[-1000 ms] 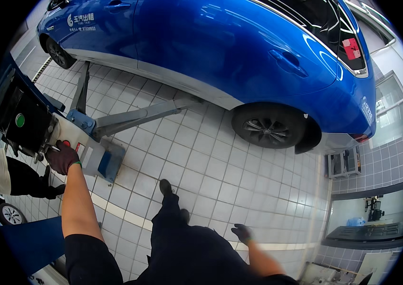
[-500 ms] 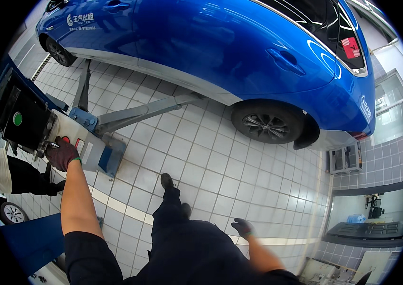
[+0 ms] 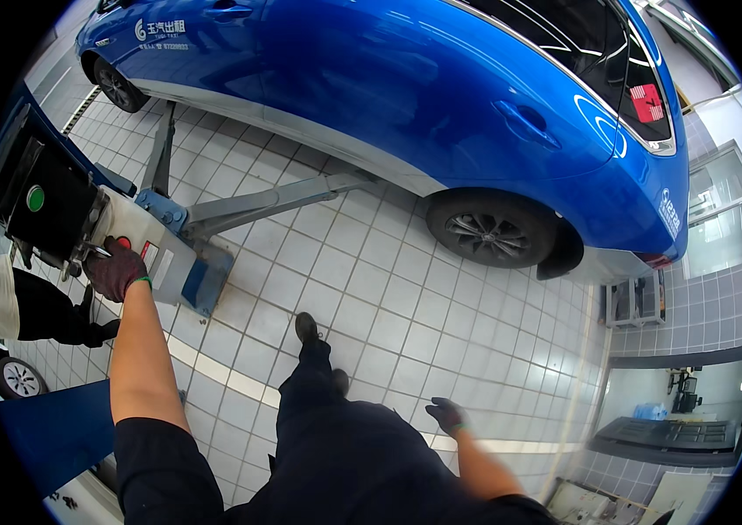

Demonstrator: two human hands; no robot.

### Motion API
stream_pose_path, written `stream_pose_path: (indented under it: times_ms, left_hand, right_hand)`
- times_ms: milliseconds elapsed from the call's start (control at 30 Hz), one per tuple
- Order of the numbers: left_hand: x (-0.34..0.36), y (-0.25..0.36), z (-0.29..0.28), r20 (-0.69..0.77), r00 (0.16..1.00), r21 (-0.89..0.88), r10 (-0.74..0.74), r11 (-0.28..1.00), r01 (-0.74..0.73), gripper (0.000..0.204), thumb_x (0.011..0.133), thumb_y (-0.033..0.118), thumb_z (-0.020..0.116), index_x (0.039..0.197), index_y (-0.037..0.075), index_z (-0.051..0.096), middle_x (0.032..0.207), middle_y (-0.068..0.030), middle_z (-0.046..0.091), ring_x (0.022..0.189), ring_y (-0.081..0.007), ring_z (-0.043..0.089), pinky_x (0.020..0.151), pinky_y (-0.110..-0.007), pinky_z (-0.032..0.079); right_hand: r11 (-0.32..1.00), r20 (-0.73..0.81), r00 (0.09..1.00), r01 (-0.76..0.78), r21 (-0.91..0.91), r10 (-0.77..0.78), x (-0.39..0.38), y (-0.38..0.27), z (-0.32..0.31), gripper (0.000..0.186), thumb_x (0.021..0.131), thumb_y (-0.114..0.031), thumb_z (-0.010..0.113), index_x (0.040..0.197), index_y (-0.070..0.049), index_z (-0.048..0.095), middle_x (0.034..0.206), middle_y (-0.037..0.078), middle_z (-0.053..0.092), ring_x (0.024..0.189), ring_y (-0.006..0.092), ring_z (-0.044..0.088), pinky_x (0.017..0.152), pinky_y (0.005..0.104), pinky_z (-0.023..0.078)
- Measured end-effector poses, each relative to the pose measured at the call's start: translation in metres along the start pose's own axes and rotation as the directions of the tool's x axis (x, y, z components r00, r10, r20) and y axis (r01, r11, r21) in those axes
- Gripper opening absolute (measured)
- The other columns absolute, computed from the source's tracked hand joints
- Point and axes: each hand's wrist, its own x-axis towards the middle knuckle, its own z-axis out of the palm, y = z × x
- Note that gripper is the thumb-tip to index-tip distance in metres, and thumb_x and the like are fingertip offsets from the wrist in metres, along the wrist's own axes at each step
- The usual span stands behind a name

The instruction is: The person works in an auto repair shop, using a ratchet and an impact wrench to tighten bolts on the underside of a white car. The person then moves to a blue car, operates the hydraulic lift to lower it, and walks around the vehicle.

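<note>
My left hand [image 3: 117, 269], in a dark maroon knit glove, is closed around a short metal lever [image 3: 101, 250] on the power unit of a car lift. The unit has a black motor housing [image 3: 49, 203] with a round green mark, and a pale tank [image 3: 137, 229] carrying a red round button or label beside my fingers. A blue car [image 3: 371, 96] is raised at the far side, with grey lift arms [image 3: 275, 199] reaching under its sill. My right hand [image 3: 447, 416], in a dark glove, hangs low by my side with its fingers apart, holding nothing.
The lift's blue post base [image 3: 209, 282] stands on the tiled floor [image 3: 371, 306]. Another person's dark-clad leg or arm [image 3: 52, 306] shows at the left. Below it are a second car's wheel [image 3: 19, 378] and a blue beam [image 3: 60, 433]. A metal rack [image 3: 635, 299] stands by the right wall.
My view has shifted slightly, so the scene sits a little differently in the picture. My left hand stays on the lever, and my right hand still hangs at my side.
</note>
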Motion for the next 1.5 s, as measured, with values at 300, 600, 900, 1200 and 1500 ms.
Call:
stream_pose_path:
  times_ms: [300,600,900,1200,1500]
  left_hand:
    - [0.004,0.011,-0.01,-0.038,0.999,0.004,-0.02,1.0,0.02,0.066,0.095,0.046,0.058,0.137,-0.005,0.056,0.14,-0.024,0.057,0.128,-0.04,0.057,0.109,-0.046,0.046]
    - [0.008,0.021,-0.031,-0.015,1.0,-0.055,-0.027,0.998,0.026,0.068,0.095,0.047,0.056,0.139,-0.004,0.053,0.143,-0.023,0.054,0.13,-0.0389,0.055,0.109,-0.047,0.046]
    - [0.014,0.03,-0.046,-0.02,0.999,-0.053,-0.026,0.998,0.024,0.07,0.095,0.048,0.055,0.141,-0.005,0.052,0.143,-0.025,0.054,0.131,-0.0405,0.054,0.11,-0.048,0.045]
    - [0.017,0.045,-0.083,-0.034,0.999,-0.151,-0.006,0.989,0.001,0.065,0.094,0.041,0.062,0.138,-0.005,0.055,0.141,-0.0261,0.056,0.129,-0.0416,0.056,0.109,-0.049,0.045]
    - [0.008,0.038,-0.088,-0.036,0.996,-0.227,-0.079,0.971,0.069,0.075,0.093,0.047,0.065,0.14,-0.009,0.051,0.137,-0.0305,0.058,0.125,-0.0442,0.059,0.106,-0.045,0.047]
  right_hand:
    - [1.0,0.056,0.998,-0.004,0.006,0.004,-0.014,-0.006,-0.019,0.066,0.096,-0.051,0.063,0.143,-0.006,0.058,0.146,0.017,0.059,0.136,0.0341,0.055,0.113,0.0389,0.044]
    - [1.0,0.104,0.995,0.004,0.01,-0.005,-0.023,-0.012,-0.024,0.071,0.093,-0.052,0.066,0.143,-0.003,0.057,0.143,0.018,0.061,0.133,0.0319,0.058,0.112,0.0381,0.045]
    - [0.986,0.121,0.982,0.154,-0.07,-0.145,-0.013,-0.018,-0.031,0.064,0.095,-0.051,0.065,0.141,-0.007,0.059,0.142,0.017,0.062,0.13,0.033,0.06,0.11,0.0398,0.047]
    - [0.986,0.13,0.982,0.148,-0.082,-0.136,0.006,-0.043,-0.055,0.064,0.097,-0.053,0.061,0.141,-0.007,0.058,0.143,0.018,0.06,0.132,0.0338,0.058,0.11,0.0405,0.047]
    - [0.993,0.109,0.994,0.021,-0.116,-0.008,0.014,-0.129,-0.131,0.07,0.094,-0.052,0.065,0.143,-0.003,0.057,0.136,0.019,0.065,0.127,0.033,0.062,0.108,0.0389,0.048]
